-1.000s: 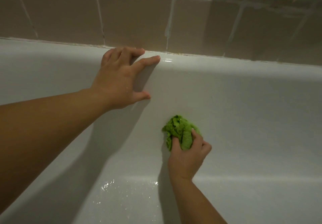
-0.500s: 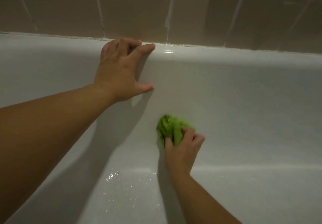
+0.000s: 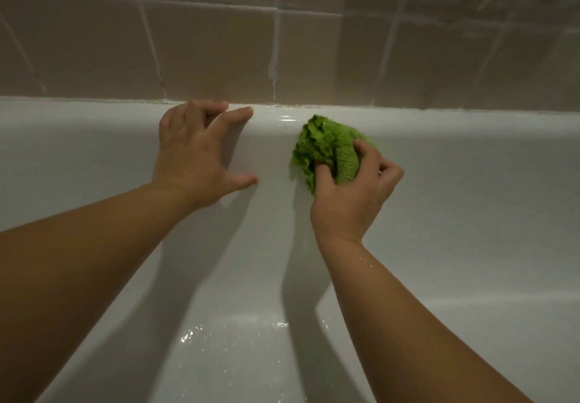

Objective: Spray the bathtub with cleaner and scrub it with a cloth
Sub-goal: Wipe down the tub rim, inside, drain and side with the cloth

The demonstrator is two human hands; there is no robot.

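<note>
The green cloth (image 3: pixel 326 151), bunched in the right hand (image 3: pixel 351 195), has been carried up the bathtub (image 3: pixel 470 183) wall to its rim. The left hand (image 3: pixel 191 158), fingers spread and holding nothing, is being braced beside it, likely for support.

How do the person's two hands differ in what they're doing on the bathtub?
The left hand holds nothing, fingers spread over the bathtub rim; the right hand grips a bunched green cloth. The left hand sits at the rim; the right sits just below it, on the inner wall. Both touch the tub's far side.
</note>
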